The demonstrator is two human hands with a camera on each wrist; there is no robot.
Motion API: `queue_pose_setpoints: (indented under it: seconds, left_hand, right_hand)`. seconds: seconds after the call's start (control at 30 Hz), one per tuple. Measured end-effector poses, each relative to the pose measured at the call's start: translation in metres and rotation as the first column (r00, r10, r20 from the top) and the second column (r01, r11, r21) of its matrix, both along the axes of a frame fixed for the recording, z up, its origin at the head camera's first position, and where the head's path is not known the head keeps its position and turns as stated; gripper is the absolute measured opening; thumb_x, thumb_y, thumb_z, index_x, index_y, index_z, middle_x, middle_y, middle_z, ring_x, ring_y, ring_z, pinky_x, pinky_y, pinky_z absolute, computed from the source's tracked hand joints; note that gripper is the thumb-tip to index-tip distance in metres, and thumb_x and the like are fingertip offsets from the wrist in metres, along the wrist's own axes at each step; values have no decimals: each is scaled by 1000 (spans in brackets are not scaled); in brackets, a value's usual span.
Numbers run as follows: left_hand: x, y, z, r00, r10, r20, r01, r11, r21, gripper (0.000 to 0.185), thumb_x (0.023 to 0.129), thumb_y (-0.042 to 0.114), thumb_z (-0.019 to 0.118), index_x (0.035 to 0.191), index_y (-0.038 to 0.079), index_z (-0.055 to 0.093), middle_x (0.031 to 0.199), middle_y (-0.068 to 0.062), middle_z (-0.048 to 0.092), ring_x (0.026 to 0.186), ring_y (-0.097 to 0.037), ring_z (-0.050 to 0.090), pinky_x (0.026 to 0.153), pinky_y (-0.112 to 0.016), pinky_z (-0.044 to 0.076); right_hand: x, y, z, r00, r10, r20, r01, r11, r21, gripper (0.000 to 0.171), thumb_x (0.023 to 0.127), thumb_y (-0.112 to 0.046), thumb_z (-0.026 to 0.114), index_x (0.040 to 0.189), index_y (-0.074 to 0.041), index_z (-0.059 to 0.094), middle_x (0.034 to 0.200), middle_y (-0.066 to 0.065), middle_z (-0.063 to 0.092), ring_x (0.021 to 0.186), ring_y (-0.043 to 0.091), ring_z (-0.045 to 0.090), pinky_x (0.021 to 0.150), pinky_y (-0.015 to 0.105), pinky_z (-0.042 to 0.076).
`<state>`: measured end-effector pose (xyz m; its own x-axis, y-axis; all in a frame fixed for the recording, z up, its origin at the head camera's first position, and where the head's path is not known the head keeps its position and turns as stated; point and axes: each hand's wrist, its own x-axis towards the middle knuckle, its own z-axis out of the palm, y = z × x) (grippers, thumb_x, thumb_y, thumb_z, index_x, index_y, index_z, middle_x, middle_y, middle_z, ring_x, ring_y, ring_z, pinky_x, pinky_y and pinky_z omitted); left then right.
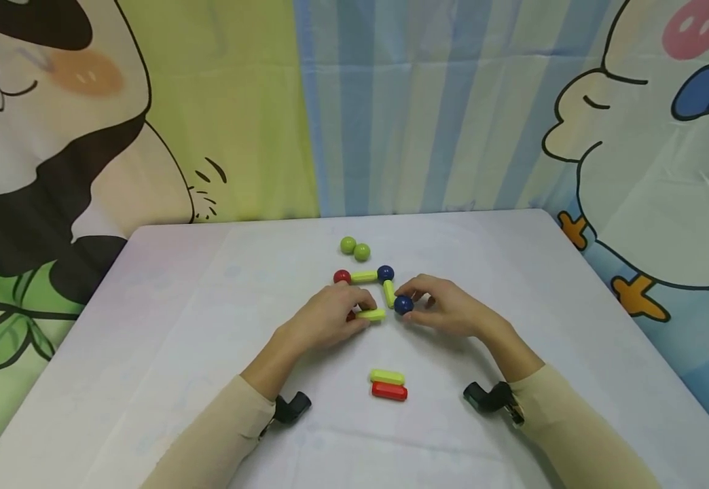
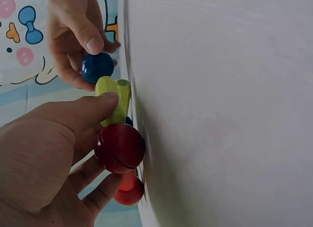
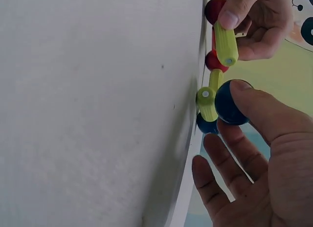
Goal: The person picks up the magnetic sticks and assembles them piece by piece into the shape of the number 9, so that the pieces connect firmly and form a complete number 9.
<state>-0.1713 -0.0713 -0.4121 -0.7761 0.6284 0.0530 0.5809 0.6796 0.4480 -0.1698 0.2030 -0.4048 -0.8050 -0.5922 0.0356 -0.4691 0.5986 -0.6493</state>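
There are two glossy green balls [image 1: 362,252], two glossy red balls [image 2: 120,147], two glossy dark-blue balls [image 1: 385,273], four ridged yellow-green rods [image 1: 365,276] and two bright red rods [image 1: 389,391]. The left hand [image 1: 329,314] clamps thumb and fingers on one yellow-green rod, whose end points right. The right hand [image 1: 446,307] pinches the nearer dark-blue ball between thumb and index finger, other fingers apart, just right of another yellow-green rod's end.

Beige sleeves [image 1: 216,435], black wrist cameras [image 1: 293,408] (two)
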Motion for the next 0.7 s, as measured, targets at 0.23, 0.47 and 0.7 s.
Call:
queue_pose_setpoints:
  seconds: [0.23, 0.47, 0.7]
  left_hand:
    - [1, 0, 0, 1000, -6, 2, 6, 1000, 6, 24, 93, 20, 77, 117, 20, 74, 108, 8, 71, 96, -10, 61, 89, -31, 51]
    - [1, -1, 2, 1000, -26, 1, 26, 1000, 7, 24, 94, 20, 76, 117, 19, 74, 108, 6, 71, 98, -12, 61, 89, -32, 51]
    - [0, -2, 1, 1000, -26, -15, 26, 1000, -1, 23, 93, 20, 77, 116, 18, 74, 107, 6, 72, 96, -12, 60, 90, -35, 48]
  right_hand:
    - [4, -8, 1, 1000, -5, 18, 5, 1000, 15, 40, 91, -23, 80, 127, -18, 63, 119, -6, 66, 102, 19, 60, 79, 33, 52]
    - [6, -15, -2, 1000, 21, 19, -21, 1000, -5, 36, 90, -19, 80, 122, -17, 64, 114, -6, 65, 102, 22, 61, 81, 36, 54]
    - [3, -18, -5, 1000, 24, 10, -24, 1000, -5, 36, 89, -18, 81, 121, -17, 64, 112, -6, 63, 102, 21, 60, 82, 36, 54]
